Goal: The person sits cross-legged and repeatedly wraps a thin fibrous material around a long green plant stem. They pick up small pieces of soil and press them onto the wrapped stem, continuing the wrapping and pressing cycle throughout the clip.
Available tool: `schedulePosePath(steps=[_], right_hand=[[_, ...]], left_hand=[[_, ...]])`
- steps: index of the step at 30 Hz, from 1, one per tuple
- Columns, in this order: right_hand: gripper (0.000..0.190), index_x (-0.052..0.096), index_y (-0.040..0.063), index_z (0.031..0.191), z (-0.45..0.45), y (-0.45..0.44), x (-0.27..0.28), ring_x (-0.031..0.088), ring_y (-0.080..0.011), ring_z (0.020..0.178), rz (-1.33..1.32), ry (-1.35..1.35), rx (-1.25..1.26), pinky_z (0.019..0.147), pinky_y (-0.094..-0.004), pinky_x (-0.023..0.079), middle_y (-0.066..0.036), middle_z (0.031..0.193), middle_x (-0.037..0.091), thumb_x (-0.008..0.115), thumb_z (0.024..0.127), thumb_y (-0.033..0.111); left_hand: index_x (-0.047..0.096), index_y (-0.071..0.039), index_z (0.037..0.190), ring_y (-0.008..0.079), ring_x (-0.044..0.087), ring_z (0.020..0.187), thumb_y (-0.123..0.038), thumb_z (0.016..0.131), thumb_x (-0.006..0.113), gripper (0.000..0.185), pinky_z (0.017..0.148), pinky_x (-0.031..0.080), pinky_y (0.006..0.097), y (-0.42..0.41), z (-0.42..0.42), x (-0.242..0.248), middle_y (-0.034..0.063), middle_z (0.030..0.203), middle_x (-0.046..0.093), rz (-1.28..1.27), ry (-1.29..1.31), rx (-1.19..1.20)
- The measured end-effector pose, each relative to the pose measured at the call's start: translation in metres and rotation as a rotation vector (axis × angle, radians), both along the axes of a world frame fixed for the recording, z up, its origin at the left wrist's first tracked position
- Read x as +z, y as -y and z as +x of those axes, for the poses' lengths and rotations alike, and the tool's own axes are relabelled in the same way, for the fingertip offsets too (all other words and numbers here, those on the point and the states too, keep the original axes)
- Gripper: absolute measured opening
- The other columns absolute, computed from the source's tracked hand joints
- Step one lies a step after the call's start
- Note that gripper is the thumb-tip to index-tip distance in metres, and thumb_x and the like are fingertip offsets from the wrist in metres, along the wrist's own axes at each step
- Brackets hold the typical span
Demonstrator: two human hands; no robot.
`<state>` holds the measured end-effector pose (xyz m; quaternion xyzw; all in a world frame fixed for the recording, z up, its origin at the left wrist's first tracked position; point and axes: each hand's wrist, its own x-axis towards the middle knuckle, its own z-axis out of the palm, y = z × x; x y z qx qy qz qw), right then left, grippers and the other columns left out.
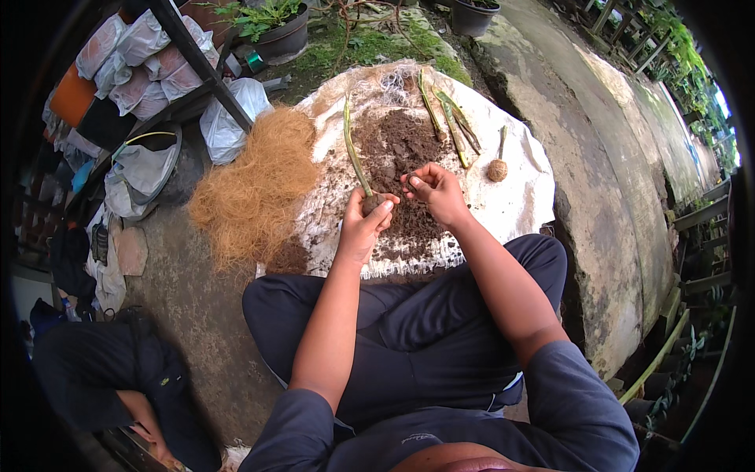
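My left hand [358, 231] holds a dark ball of soil [373, 204] between thumb and fingers. From that ball a long green snake plant leaf [352, 144] rises, pale along its edges. To its right, my right hand [441, 197] pinches a small clump of soil [411, 180] above the pile. Loose brown soil [401, 138] is spread over a white woven sack [525, 203] in front of my crossed legs. Several cut leaves [451, 127] lie on the sack's far right part. Nearer, a short leaf stands out of a fibre-wrapped ball [497, 170].
A heap of brown coconut-like fibre [253, 189] overlaps the sack's left side. Tangled pale string [398, 82] lies at the far edge. Filled plastic bags [141, 65] and a dark frame [197, 53] stand left. Another person [118, 371] sits at lower left. Potted plants [277, 32] stand beyond.
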<state>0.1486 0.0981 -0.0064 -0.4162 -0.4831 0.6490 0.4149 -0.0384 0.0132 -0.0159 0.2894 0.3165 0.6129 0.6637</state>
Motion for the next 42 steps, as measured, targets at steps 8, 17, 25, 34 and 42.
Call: schedulePosePath(steps=[8, 17, 25, 34, 42], right_hand=[[0.005, 0.057, 0.004, 0.109, -0.006, 0.010, 0.006, 0.063, -0.0089, 0.087, -0.066, -0.037, 0.044, 0.078, -0.0252, 0.053, -0.005, 0.103, 0.069, 0.052, 0.110, 0.006], [0.013, 0.056, 0.005, 0.104, -0.011, 0.018, 0.009, 0.046, -0.0076, 0.071, 0.036, 0.002, 0.077, 0.064, -0.0263, 0.041, 0.002, 0.082, 0.050, 0.048, 0.112, 0.013], [0.016, 0.057, 0.004, 0.101, -0.011, 0.022, 0.021, 0.050, -0.0083, 0.069, 0.070, 0.224, 0.106, 0.064, -0.0268, 0.046, 0.000, 0.082, 0.056, 0.051, 0.112, 0.015], [0.014, 0.065, -0.002, 0.115, -0.014, 0.029, 0.038, 0.065, -0.0103, 0.078, -0.087, -0.044, 0.116, 0.073, -0.0264, 0.057, -0.007, 0.102, 0.069, 0.055, 0.109, 0.006], [0.015, 0.064, -0.001, 0.119, -0.011, 0.032, 0.035, 0.065, -0.0093, 0.079, -0.038, 0.061, 0.183, 0.073, -0.0256, 0.055, -0.006, 0.099, 0.070, 0.059, 0.106, 0.004]], left_hand=[[0.058, -0.001, 0.123, 0.0135, 0.060, 0.075, -0.001, 0.092, 0.071, 0.034, 0.068, 0.049, 0.0265, -0.002, 0.003, 0.003, 0.0123, 0.100, 0.070, -0.035, 0.036, 0.048], [0.061, 0.004, 0.128, 0.0193, 0.064, 0.089, -0.005, 0.096, 0.058, 0.034, 0.085, 0.054, 0.0334, -0.003, -0.003, -0.009, 0.0102, 0.111, 0.065, -0.005, -0.091, 0.060], [0.041, 0.008, 0.153, 0.0247, 0.062, 0.111, -0.013, 0.098, 0.044, 0.059, 0.101, 0.050, 0.0385, -0.004, -0.003, 0.008, 0.0182, 0.126, 0.062, -0.036, 0.114, -0.025], [0.050, 0.004, 0.141, 0.0243, 0.062, 0.105, -0.016, 0.100, 0.045, 0.046, 0.094, 0.051, 0.0377, -0.007, -0.006, -0.002, 0.0155, 0.117, 0.063, -0.038, 0.224, 0.008], [0.057, -0.007, 0.116, 0.0207, 0.064, 0.094, -0.020, 0.100, 0.054, 0.021, 0.079, 0.052, 0.0340, -0.007, -0.010, -0.006, 0.0105, 0.110, 0.064, -0.048, 0.312, -0.033]])
